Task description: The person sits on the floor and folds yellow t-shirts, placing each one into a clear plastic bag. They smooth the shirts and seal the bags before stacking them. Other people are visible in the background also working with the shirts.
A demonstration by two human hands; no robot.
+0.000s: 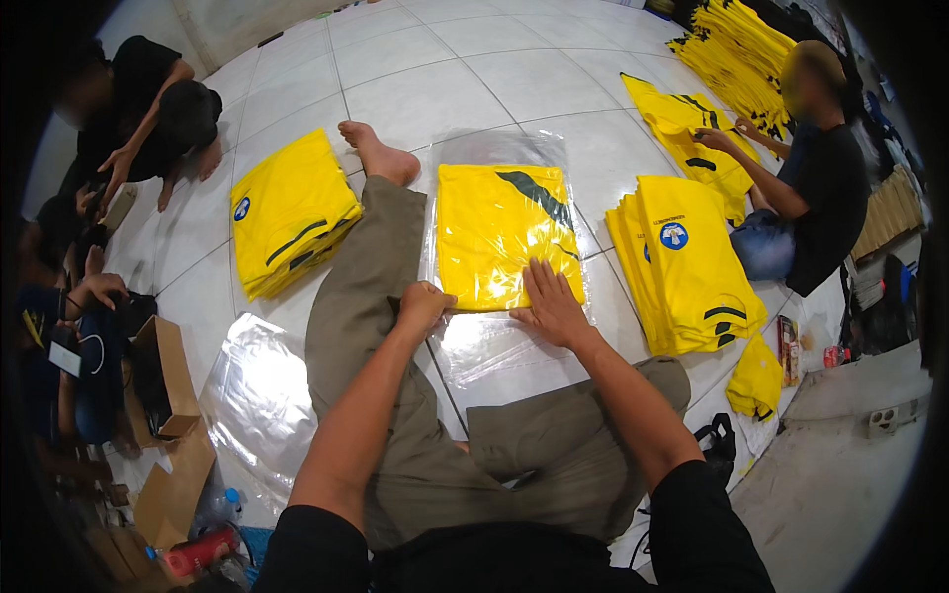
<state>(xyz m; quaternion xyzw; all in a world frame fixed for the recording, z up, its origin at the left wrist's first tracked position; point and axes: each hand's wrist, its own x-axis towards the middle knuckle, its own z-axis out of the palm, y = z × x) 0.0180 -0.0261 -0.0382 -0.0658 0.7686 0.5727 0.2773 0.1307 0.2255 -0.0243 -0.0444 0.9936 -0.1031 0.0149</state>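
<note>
Between my legs a folded yellow shirt [489,230] with dark green trim lies flat on the floor inside a clear plastic bag [482,356]. My left hand [424,305] pinches the bag at the shirt's near left corner, its fingers closed on the plastic. Flat on the bag's near right part rests my right hand [552,305], fingers spread over the shirt. A stack of folded yellow shirts [296,200] with a blue badge sits beyond my left leg. To the right, another stack of yellow shirts [693,259] also bears a round blue badge and writing.
Clear plastic bags [259,393] lie left of my leg, near an open cardboard box [174,378] and a red bottle [200,552]. At right a co-worker [823,170] handles a yellow shirt [667,111] before a large shirt pile [734,59]. Other people sit at left.
</note>
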